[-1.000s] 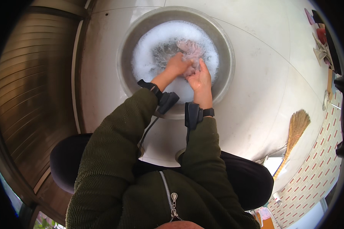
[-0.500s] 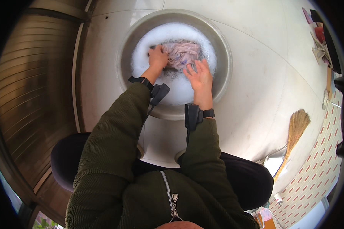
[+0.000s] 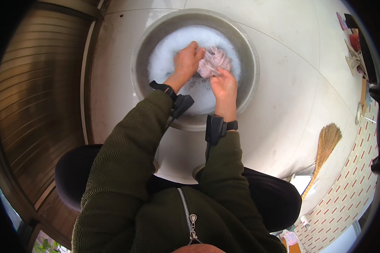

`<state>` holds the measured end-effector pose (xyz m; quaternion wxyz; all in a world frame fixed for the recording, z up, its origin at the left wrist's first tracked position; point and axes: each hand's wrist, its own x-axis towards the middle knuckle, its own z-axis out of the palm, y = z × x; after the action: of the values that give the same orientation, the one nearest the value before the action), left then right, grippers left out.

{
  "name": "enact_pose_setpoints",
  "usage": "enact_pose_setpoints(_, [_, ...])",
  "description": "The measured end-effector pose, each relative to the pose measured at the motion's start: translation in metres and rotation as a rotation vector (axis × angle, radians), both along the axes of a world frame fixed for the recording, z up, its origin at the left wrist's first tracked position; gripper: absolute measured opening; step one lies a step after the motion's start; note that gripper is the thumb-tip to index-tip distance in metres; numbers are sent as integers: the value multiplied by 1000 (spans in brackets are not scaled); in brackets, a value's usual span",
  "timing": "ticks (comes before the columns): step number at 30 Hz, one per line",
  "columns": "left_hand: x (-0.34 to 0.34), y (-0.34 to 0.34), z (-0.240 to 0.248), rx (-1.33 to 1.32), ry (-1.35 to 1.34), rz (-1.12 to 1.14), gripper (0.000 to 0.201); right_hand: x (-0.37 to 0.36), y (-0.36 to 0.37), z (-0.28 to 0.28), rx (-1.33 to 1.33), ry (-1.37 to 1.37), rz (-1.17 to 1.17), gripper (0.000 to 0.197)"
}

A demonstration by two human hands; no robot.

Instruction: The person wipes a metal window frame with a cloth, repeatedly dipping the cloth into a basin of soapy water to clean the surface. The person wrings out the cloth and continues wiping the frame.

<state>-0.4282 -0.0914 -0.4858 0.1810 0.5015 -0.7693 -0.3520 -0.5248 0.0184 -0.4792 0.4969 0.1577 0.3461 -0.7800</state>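
Hands over the round metal basin (image 3: 250, 86) in the upper middle of the frame, both right at the pale pink cloth (image 3: 215, 63). Left hand (image 3: 188, 61) at its left side, back upward, fingers curled, fingertips against the near folds; impossible to tell whether gripping any. Right hand (image 3: 224, 86) below and slightly right, palm partly turned up, fingers bent nearly closed, seemingly pinching the lower edge of the fabric. Cloth thus to the right of one hand and just above the other, right of the basin's middle, amid white suds (image 3: 202, 102). No clear long axis: a roundish, crumpled bundle, with folds gathered toward the right fingertips. Neither hand plainly nearer, with contact at the left edge and at the bottom. Pale floor (image 3: 283, 101) around the basin; straw broom (image 3: 326, 145) well apart, at lower right.
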Motion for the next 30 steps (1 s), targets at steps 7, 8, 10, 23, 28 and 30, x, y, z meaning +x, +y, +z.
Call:
enact_pose_setpoints(7, [3,16,-42,567,83,102,36,10,6,-10,253,-135,58,57])
enact_pose_setpoints(8, [-8,33,-30,412,62,-8,36,6,7,-12,229,-145,41,53])
enact_pose_setpoints(10, [-27,66,0,223,40,-130,36,-4,7,-12,154,-165,23,47])
enact_pose_setpoints(23, [9,-10,-45,263,130,207,45,6,5,-15,212,-192,-15,63])
enact_pose_setpoints(28, [-27,58,-12,80,127,-183,46,-3,8,-21,160,-100,-17,56])
enact_pose_setpoints(30, [-36,76,13,209,120,-212,44,-11,13,-15,26,-109,63,51])
